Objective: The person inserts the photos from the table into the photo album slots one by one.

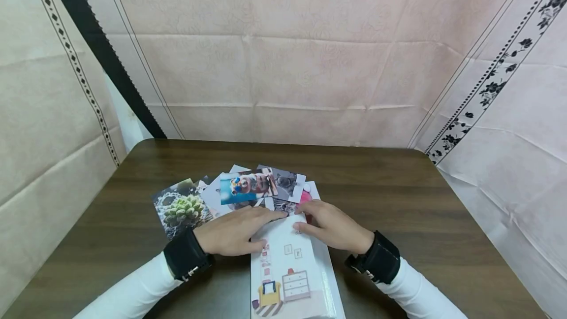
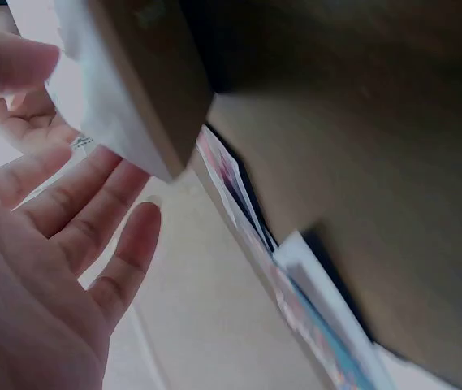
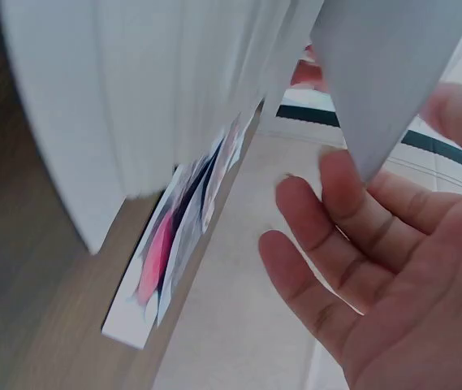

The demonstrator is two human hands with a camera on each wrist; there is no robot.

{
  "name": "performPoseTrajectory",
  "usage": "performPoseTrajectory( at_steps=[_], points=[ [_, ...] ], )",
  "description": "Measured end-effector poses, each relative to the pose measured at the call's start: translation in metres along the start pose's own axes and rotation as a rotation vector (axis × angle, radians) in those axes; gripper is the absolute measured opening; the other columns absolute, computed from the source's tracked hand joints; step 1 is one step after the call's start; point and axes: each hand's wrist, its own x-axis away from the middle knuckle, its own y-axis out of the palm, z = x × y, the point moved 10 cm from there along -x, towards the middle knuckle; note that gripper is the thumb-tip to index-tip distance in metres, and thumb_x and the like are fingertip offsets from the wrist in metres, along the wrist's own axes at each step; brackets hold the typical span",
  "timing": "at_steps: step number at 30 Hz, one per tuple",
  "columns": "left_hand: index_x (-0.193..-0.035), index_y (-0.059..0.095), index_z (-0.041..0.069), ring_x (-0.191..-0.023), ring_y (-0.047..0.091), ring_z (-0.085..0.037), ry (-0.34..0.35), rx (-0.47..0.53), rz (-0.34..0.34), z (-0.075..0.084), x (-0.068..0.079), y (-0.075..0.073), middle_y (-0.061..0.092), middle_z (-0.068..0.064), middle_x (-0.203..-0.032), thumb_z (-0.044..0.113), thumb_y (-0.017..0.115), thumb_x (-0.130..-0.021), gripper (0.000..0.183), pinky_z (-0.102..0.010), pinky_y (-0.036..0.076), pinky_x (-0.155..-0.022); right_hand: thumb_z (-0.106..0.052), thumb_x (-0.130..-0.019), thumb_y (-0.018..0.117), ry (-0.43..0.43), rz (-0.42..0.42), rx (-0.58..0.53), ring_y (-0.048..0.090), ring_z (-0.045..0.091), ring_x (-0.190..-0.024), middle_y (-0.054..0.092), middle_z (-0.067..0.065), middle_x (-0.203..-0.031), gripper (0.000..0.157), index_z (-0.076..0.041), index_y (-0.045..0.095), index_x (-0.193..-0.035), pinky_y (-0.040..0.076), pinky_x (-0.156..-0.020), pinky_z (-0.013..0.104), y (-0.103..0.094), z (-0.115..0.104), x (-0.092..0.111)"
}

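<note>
A white photo album with drawn furniture on its cover lies upright to me at the table's near edge, its front cover lifted at the top. My left hand has its thumb on the cover and its fingers over the far edge. In the left wrist view those fingers lie against the cover's edge, opposite the thumb. With the right hand I pinch the cover's top right corner; the right wrist view shows this corner between thumb and fingertips. Beneath it shows the album's thick white page block.
Beyond the album lies a loose spread of photo prints: a succulent print at left, a blue-edged print on top, a grey print behind. The brown wooden table ends at a cloth backdrop.
</note>
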Motion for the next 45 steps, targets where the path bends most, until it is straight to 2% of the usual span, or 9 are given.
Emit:
performPoseTrajectory(
  at_steps=[5,10,13,17,22,29,35,41,45],
  points=[
    [-0.151,0.029,0.027,-0.12,0.046,-0.01,0.027,0.075,0.03,0.002,-0.002,-0.003,0.047,0.005,-0.142,0.037,0.061,-0.091,0.068,-0.043,0.041,-0.099,-0.044,-0.096,0.052,-0.045,0.038,-0.098,0.053,0.008,-0.092,0.061,-0.008,-0.107,0.043,-0.015,0.06,-0.127,0.049,-0.08,0.025,-0.004,-0.008,0.001],
    [-0.153,0.024,0.027,-0.12,0.046,-0.009,0.036,0.111,0.046,-0.001,-0.004,-0.002,0.046,0.003,-0.143,0.029,0.063,-0.091,0.074,-0.036,0.044,-0.096,-0.037,-0.099,0.049,-0.084,0.064,-0.168,0.053,0.006,-0.105,0.06,-0.009,-0.121,0.036,-0.02,0.057,-0.13,0.048,-0.09,0.031,-0.008,-0.012,0.002],
    [-0.153,0.022,0.027,-0.124,0.045,-0.01,0.03,0.115,0.053,-0.003,-0.004,-0.002,0.044,0.001,-0.145,0.022,0.064,-0.089,0.077,-0.036,0.043,-0.097,-0.037,-0.099,0.047,-0.092,0.065,-0.189,0.052,0.008,-0.111,0.058,-0.009,-0.126,0.037,-0.022,0.055,-0.132,0.046,-0.094,0.034,-0.009,-0.013,0.002],
    [-0.153,0.024,0.025,-0.124,0.044,-0.011,0.009,0.13,0.059,-0.007,-0.003,-0.003,0.043,0.001,-0.146,0.016,0.063,-0.087,0.077,-0.036,0.043,-0.098,-0.04,-0.099,0.046,-0.086,0.055,-0.197,0.053,0.017,-0.116,0.056,-0.005,-0.131,0.044,-0.017,0.052,-0.136,0.045,-0.096,0.036,-0.008,-0.013,0.001],
    [-0.148,0.035,0.023,-0.112,0.048,-0.008,-0.033,0.157,0.06,-0.012,-0.003,-0.002,0.049,0.005,-0.136,0.014,0.061,-0.088,0.066,-0.03,0.045,-0.091,-0.044,-0.099,0.046,-0.07,0.041,-0.202,0.053,0.019,-0.118,0.057,-0.005,-0.13,0.046,-0.017,0.052,-0.135,0.045,-0.097,0.035,-0.006,-0.013,0.001],
    [-0.124,0.051,0.024,-0.092,0.056,-0.008,-0.008,0.2,0.074,-0.017,-0.003,-0.012,0.057,0.01,-0.109,0.015,0.061,-0.088,0.039,-0.025,0.049,-0.075,-0.046,-0.096,0.049,-0.053,0.007,-0.152,0.054,0.011,-0.117,0.062,-0.001,-0.125,0.048,-0.013,0.055,-0.131,0.045,-0.097,0.035,-0.001,-0.012,0.001],
    [-0.102,0.055,0.028,-0.09,0.054,-0.015,-0.009,0.195,0.104,-0.024,0.005,-0.029,0.054,0.008,-0.096,0.018,0.065,-0.086,0.022,-0.031,0.049,-0.073,-0.046,-0.097,0.049,-0.031,-0.025,-0.069,0.053,0.009,-0.118,0.063,-0.003,-0.123,0.044,-0.014,0.061,-0.126,0.044,-0.098,0.034,0.005,-0.009,0.0],
    [-0.093,0.058,0.025,-0.077,0.055,-0.011,-0.019,0.254,0.059,-0.034,0.012,-0.032,0.055,0.008,-0.082,0.017,0.063,-0.088,0.01,-0.028,0.048,-0.064,-0.047,-0.096,0.049,-0.015,-0.05,-0.038,0.053,0.011,-0.119,0.063,-0.001,-0.124,0.045,-0.014,0.063,-0.124,0.044,-0.098,0.034,0.01,-0.006,0.0],
    [-0.098,0.065,0.019,-0.074,0.061,-0.017,-0.015,0.375,0.042,-0.038,0.015,-0.034,0.064,0.007,-0.083,0.014,0.054,-0.095,0.013,-0.032,0.052,-0.066,-0.05,-0.095,0.049,-0.019,-0.066,-0.024,0.054,0.011,-0.117,0.063,-0.001,-0.123,0.047,-0.015,0.063,-0.125,0.045,-0.097,0.033,0.012,-0.005,0.0]
  ],
)
